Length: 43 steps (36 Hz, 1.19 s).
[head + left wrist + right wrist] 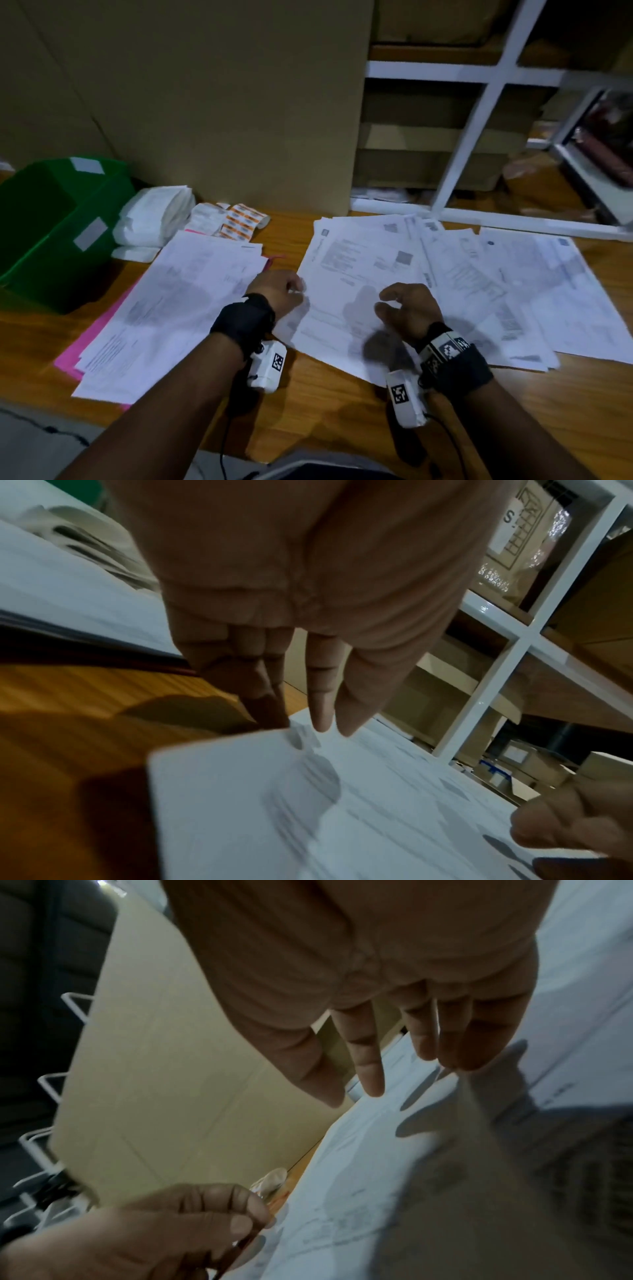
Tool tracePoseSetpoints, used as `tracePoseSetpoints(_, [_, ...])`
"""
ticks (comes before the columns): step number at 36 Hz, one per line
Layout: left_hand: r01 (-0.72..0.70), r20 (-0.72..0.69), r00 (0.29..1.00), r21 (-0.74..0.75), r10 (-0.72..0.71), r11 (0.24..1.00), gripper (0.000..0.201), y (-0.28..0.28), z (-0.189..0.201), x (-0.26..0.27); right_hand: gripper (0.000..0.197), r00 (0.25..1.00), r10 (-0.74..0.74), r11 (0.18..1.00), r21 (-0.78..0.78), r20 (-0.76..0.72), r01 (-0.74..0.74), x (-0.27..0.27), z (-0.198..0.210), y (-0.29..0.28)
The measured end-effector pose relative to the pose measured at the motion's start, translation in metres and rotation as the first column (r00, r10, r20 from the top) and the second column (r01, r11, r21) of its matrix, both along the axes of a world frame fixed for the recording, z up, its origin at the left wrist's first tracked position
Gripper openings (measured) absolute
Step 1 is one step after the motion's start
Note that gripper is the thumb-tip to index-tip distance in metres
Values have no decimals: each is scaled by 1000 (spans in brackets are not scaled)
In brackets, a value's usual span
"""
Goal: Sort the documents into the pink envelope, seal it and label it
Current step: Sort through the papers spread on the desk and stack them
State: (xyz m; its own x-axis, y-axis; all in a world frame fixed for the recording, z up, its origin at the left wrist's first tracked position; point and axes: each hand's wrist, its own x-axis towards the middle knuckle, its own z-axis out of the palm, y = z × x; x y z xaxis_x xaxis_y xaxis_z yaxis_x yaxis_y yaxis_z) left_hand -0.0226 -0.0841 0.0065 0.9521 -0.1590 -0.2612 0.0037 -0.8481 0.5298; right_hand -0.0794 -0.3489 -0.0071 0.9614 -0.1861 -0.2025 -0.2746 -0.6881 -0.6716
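— Nearest the lens: two forearms with black wrist straps, reaching over a wooden desk (342,404).

— And the hands?

— Left hand (279,289) at the left edge of the top sheet (346,294) of the fanned documents (479,284), fingers pointing down at that edge; whether pinching it, cannot tell. Right hand (407,313) hovering over the same sheet, fingers loosely curled, holding nothing.

— Whereabouts of the pink envelope?

— Pink envelope (85,346) flat on the desk left of both hands, mostly buried under a second paper stack (178,308); only its left and near edges showing. Long axis slanting from near-left to far-right.

— Elsewhere in shot?

— Green bin (58,233) at far left, folded white bundles (154,219) beside it, orange-printed label sheets (236,221) behind the stack, tall cardboard box (222,102) and white shelving (479,102) at the back.
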Motion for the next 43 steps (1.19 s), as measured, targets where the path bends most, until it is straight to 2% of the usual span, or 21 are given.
tracePoseSetpoints(4, [24, -35, 999, -93, -27, 995, 11, -1, -12, 1, 13, 995, -97, 993, 63, -15, 98, 1, -2, -7])
tracePoseSetpoints(7, [31, -59, 997, -157, -40, 987, 10, 0, -21, -2, 34, 985, -169, 982, 87, -14, 170, 2, -7, -11])
tracePoseSetpoints(9, [23, -66, 997, -200, -37, 980, 11, 1, -25, -4, 38, 981, -192, 978, 87, 5, 191, 3, -15, -15])
tracePoseSetpoints(13, [23, -45, 998, -278, -37, 960, 14, 4, -29, -10, 9, 983, -177, 977, 128, 53, 169, -3, -6, -9])
tracePoseSetpoints(17, [26, -34, 999, -320, -39, 947, 20, 8, -32, -14, 17, 976, -204, 944, 278, 77, 175, -9, -9, -3])
tracePoseSetpoints(20, [29, -67, 996, -388, -60, 921, 26, 11, -31, -16, 24, 982, -152, 936, 334, 114, 106, -15, -13, 0])
tracePoseSetpoints(22, [2, -115, 991, -463, -63, 886, 27, 12, -29, -17, 38, 978, -136, 936, 343, 155, 76, -17, -13, 3])
tracePoseSetpoints(26, [-62, -142, 990, -562, -22, 825, 28, 13, -26, -20, 52, 990, -85, 951, 307, 109, 48, -19, -14, 8])
tracePoseSetpoints(29, [-145, -141, 987, -619, 72, 772, 23, 17, -26, -19, 45, 994, -94, 874, 483, 46, 60, -26, -6, 10])
tracePoseSetpoints(32, [-176, -59, 982, -627, 179, 759, 22, 23, -30, -15, 35, 996, -88, 791, 610, 29, 52, -32, 4, 11])
tracePoseSetpoints(34, [-190, -42, 977, -630, 210, 753, 27, 25, -30, -15, 40, 994, -107, 821, 567, 39, 66, -31, 0, 8])
tracePoseSetpoints(37, [-214, -81, 974, -631, 211, 746, 33, 24, -29, -18, 52, 990, -122, 908, 410, 64, 85, -31, -9, 4])
tracePoseSetpoints(43, [-201, -155, 979, -596, 134, 777, 31, 23, -39, -19, 47, 968, -215, 952, 251, 131, 178, -33, -4, 3])
